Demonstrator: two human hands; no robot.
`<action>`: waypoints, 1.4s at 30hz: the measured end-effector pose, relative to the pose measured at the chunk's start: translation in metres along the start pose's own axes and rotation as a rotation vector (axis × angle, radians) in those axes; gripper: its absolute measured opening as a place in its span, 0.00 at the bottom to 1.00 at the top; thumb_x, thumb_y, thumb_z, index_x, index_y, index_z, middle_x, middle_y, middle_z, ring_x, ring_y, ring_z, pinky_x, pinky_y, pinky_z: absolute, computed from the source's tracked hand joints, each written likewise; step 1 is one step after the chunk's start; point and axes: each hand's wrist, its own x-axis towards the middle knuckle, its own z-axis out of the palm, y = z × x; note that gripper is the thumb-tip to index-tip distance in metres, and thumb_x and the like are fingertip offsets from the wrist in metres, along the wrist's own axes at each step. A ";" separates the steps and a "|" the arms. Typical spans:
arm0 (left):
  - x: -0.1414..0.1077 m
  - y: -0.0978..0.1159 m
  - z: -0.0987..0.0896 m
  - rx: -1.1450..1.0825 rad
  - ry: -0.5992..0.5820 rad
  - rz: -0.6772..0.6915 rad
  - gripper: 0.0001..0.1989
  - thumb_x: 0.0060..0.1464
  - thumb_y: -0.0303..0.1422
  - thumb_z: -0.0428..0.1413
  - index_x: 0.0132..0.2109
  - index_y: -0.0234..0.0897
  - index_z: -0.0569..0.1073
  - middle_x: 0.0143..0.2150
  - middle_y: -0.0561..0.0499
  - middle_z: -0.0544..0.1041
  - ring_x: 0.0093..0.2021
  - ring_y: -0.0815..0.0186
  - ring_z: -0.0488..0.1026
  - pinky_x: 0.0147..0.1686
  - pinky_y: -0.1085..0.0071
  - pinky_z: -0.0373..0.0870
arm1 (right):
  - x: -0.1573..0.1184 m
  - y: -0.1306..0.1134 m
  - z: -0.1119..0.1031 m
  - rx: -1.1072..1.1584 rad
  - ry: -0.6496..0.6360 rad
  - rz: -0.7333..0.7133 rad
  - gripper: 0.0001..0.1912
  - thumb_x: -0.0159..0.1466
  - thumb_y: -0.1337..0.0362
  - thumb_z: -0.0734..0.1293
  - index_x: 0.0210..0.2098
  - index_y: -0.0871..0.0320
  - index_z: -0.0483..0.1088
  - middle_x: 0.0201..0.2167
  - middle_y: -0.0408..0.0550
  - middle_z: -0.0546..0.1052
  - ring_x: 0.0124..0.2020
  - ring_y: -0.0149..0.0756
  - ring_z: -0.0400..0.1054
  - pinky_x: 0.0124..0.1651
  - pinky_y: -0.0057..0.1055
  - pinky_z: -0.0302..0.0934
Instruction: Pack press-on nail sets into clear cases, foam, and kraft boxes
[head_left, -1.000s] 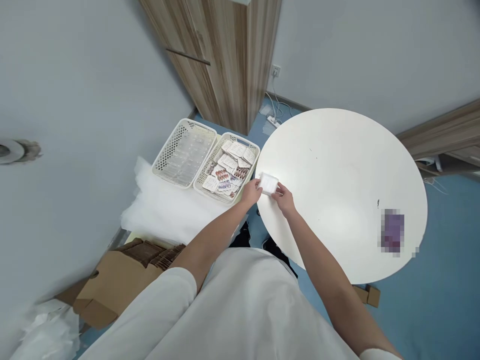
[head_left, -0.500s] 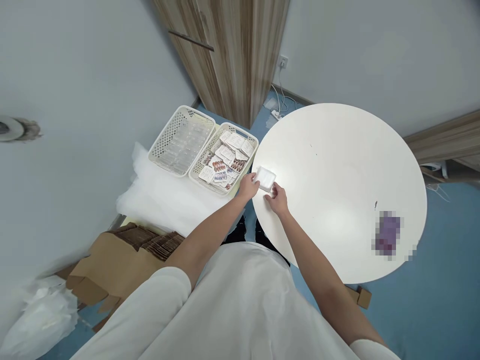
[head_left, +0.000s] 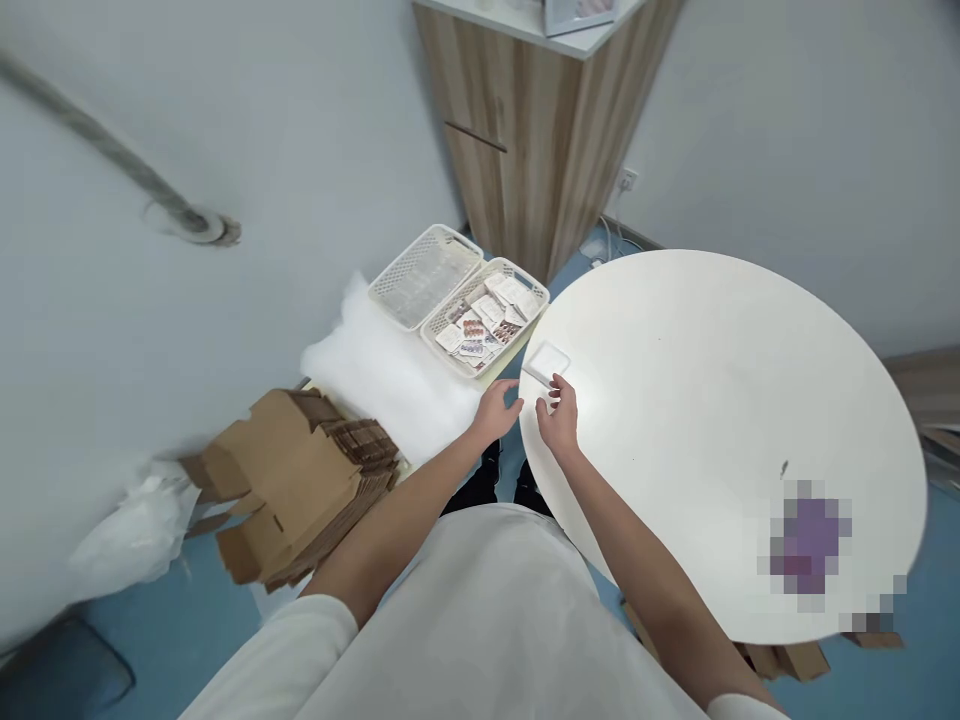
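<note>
A small white, flat, square packet (head_left: 549,361) lies near the left edge of the round white table (head_left: 720,380). My left hand (head_left: 497,411) hovers just off the table's edge, below and left of the packet, its thumb and fingers apart with nothing between them. Close to the packet's near corner is my right hand (head_left: 559,416), fingers loosely bent, thumb apart, and holding nothing; I cannot tell whether a fingertip touches the packet.
Left of the table, one white basket (head_left: 461,374) holds several cards of press-on nails; another basket (head_left: 409,326) holds clear plastic cases. White foam sheeting (head_left: 390,375) and flattened brown cardboard boxes (head_left: 300,470) lie nearer me. A blurred purple item (head_left: 810,540) is on the table's right.
Both hands have let go of the white packet and drawn back slightly toward me; it stays on the table. My view has swung to the left.
</note>
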 end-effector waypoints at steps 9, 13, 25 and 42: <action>-0.090 -0.035 -0.069 0.058 0.232 -0.120 0.13 0.50 0.31 0.51 0.45 0.39 0.68 0.47 0.49 0.70 0.46 0.64 0.68 0.41 0.66 0.70 | -0.027 -0.038 0.055 0.065 -0.383 -0.116 0.21 0.57 0.63 0.58 0.50 0.59 0.60 0.40 0.52 0.69 0.32 0.32 0.64 0.37 0.33 0.61; -0.123 -0.049 -0.102 0.134 0.289 -0.123 0.13 0.51 0.32 0.50 0.45 0.39 0.68 0.47 0.48 0.70 0.48 0.63 0.67 0.46 0.64 0.67 | -0.037 -0.058 0.080 0.006 -0.594 -0.163 0.17 0.56 0.62 0.58 0.44 0.58 0.65 0.33 0.46 0.72 0.28 0.31 0.64 0.35 0.31 0.60; -0.217 -0.120 -0.207 0.395 0.335 -0.227 0.18 0.52 0.36 0.49 0.50 0.37 0.65 0.46 0.45 0.70 0.47 0.58 0.67 0.46 0.63 0.63 | -0.104 -0.136 0.192 -0.388 -0.783 -0.657 0.18 0.57 0.62 0.62 0.47 0.56 0.64 0.38 0.50 0.70 0.36 0.37 0.65 0.42 0.35 0.59; -0.254 -0.160 -0.223 0.350 0.194 -0.368 0.39 0.33 0.53 0.58 0.52 0.39 0.65 0.53 0.39 0.63 0.53 0.47 0.58 0.47 0.55 0.59 | -0.103 -0.140 0.233 -0.326 -0.779 -0.143 0.15 0.53 0.67 0.59 0.41 0.57 0.63 0.27 0.46 0.75 0.25 0.34 0.68 0.27 0.30 0.62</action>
